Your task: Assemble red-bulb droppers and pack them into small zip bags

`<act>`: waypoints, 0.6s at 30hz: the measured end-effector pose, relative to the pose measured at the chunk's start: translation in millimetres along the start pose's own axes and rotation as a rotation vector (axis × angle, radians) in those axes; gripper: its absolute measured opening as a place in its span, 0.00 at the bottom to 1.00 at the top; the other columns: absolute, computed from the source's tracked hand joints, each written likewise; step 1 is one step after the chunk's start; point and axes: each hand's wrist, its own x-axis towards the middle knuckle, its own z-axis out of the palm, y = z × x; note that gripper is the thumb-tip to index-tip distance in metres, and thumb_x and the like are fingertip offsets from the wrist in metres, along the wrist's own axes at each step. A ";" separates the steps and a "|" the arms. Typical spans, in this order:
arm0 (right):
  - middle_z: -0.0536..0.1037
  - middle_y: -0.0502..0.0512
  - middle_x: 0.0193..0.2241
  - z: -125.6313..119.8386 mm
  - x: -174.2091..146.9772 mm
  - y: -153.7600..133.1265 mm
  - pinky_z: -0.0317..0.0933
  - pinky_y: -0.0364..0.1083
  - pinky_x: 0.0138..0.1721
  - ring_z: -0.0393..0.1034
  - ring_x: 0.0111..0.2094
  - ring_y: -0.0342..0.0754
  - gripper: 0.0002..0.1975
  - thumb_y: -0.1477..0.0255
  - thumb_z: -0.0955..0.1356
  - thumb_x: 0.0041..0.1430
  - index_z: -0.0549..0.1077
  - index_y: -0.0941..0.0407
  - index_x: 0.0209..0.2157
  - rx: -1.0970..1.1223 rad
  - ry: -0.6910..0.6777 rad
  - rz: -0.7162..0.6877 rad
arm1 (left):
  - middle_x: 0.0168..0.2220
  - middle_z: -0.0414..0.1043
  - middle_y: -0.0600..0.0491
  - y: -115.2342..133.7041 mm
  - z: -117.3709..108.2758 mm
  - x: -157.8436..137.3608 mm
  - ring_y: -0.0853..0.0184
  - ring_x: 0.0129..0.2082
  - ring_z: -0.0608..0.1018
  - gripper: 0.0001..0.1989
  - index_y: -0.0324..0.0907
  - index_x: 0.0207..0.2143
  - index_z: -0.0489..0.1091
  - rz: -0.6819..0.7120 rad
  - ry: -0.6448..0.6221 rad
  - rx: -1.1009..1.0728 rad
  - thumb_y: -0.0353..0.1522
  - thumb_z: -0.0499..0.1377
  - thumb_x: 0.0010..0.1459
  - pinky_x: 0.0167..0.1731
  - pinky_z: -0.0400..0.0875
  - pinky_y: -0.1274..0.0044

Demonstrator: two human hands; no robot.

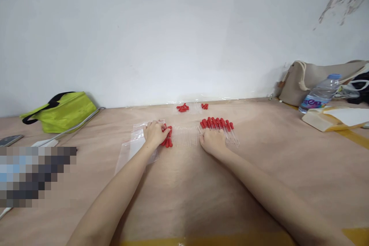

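Note:
My left hand (155, 134) is over a small group of red rubber bulbs (168, 143), its thumb and fingers closing around one of them. Right of these bulbs lies a row of thin clear glass tubes (185, 136), side by side. At that row's right end, my right hand (213, 141) is closed, with a slim tube tip showing past its fingers; the fingertips are partly hidden. Just beyond and to the right lie several droppers (221, 123), clear tubes with red bulbs on their far ends. Clear zip bags (124, 154) lie under and beside my left hand.
Near the wall is another clear pack with red bulbs (182, 107) and tubes. A yellow-green bag (67, 112), a cable (73, 128) and a phone (10, 140) are at left. At right stand a water bottle (320, 94), a beige bag (294, 84) and papers (331, 117).

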 end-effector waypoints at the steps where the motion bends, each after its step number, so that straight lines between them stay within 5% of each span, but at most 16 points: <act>1: 0.75 0.62 0.26 -1.9 -1.2 4.3 0.48 0.50 0.36 0.68 0.28 0.52 0.13 0.70 0.58 0.56 0.69 0.61 0.30 0.010 0.021 -0.001 | 0.32 0.69 0.47 0.7 0.5 1.8 0.53 0.40 0.68 0.10 0.44 0.23 0.72 0.002 0.003 -0.007 0.39 0.57 0.48 0.39 0.58 0.65; 8: 0.73 0.56 0.27 -2.4 -18.5 42.3 0.48 0.45 0.31 0.65 0.30 0.48 0.10 0.69 0.57 0.58 0.65 0.58 0.28 0.133 0.132 -0.123 | 0.33 0.68 0.49 13.4 -17.1 -15.5 0.62 0.36 0.69 0.05 0.40 0.31 0.67 0.140 0.082 -0.204 0.30 0.52 0.53 0.37 0.62 0.73; 13: 0.71 0.55 0.27 8.8 -32.1 54.1 0.50 0.44 0.30 0.63 0.29 0.47 0.07 0.71 0.58 0.58 0.63 0.57 0.29 0.283 0.134 -0.292 | 0.29 0.67 0.53 32.1 -21.2 -67.4 0.67 0.29 0.69 0.04 0.40 0.30 0.66 0.396 -0.109 -0.566 0.30 0.52 0.54 0.30 0.62 0.77; 18: 0.71 0.57 0.30 12.4 -39.9 47.9 0.54 0.46 0.33 0.64 0.32 0.49 0.06 0.73 0.58 0.58 0.64 0.58 0.32 0.350 0.196 -0.436 | 0.28 0.66 0.53 35.1 -15.1 -91.9 0.68 0.27 0.68 0.04 0.40 0.31 0.66 0.380 -0.226 -0.572 0.27 0.54 0.49 0.28 0.63 0.77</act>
